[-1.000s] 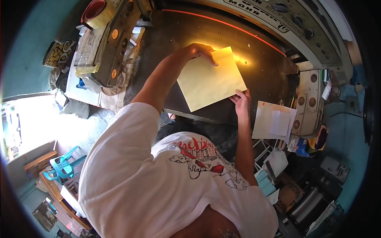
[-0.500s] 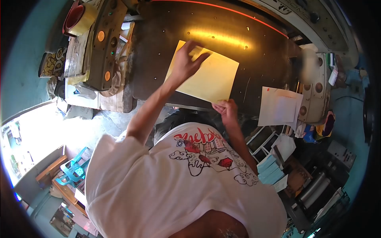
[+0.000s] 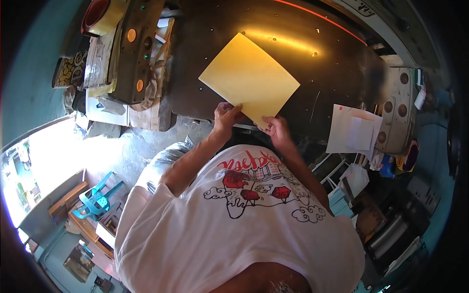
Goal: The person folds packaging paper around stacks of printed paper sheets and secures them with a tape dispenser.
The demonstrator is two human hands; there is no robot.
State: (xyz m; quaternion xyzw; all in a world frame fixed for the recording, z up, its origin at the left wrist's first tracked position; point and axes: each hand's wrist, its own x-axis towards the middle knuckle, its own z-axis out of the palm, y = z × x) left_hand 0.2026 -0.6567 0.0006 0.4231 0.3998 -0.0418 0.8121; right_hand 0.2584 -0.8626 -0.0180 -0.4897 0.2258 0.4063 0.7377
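A pale yellow stack of paper (image 3: 249, 78) lies at an angle over the dark metal table (image 3: 195, 63), one corner pointing toward my body. My left hand (image 3: 227, 118) is closed on its near left edge, thumb on top. Around the near corner, my right hand (image 3: 276, 129) pinches the paper between thumb and fingers. Both hands are close together at the table's front edge, and the fingers beneath the paper are hidden.
White sheets (image 3: 351, 129) lie to the right, beside a control panel with round knobs (image 3: 402, 108). At left stands another panel with orange buttons (image 3: 140, 85), with a tape roll (image 3: 100, 17) behind it. A red light line (image 3: 322, 19) crosses the table's far side.
My left hand has come down from the paper's far left part to its near edge and closed there. The paper has turned, its near corner now pointing toward me.
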